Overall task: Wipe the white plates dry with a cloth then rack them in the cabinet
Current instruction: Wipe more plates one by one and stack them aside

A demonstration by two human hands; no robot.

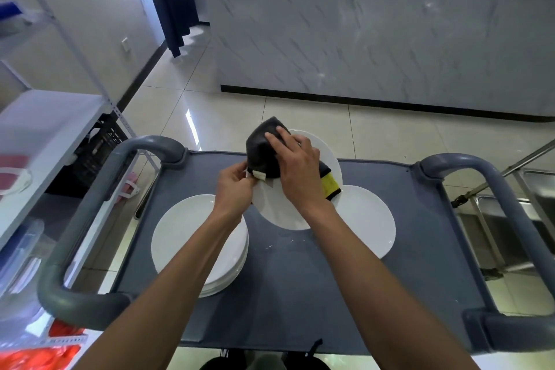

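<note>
Right hand (295, 171): fingers spread flat, pressing dark cloth (262, 150) onto held plate (282, 213). Left hand (235, 188) pinches plate's left rim, above cart's far middle. Stack (192, 231) near left, single plate (371, 219) right. Likely glazed, slick, breakable; hold by rim.

Both forearms reach fwd, converging. Left hand (235, 188) fingers curled in a pinch; right hand (295, 168) palm down, fingers spread, pressing.
</note>
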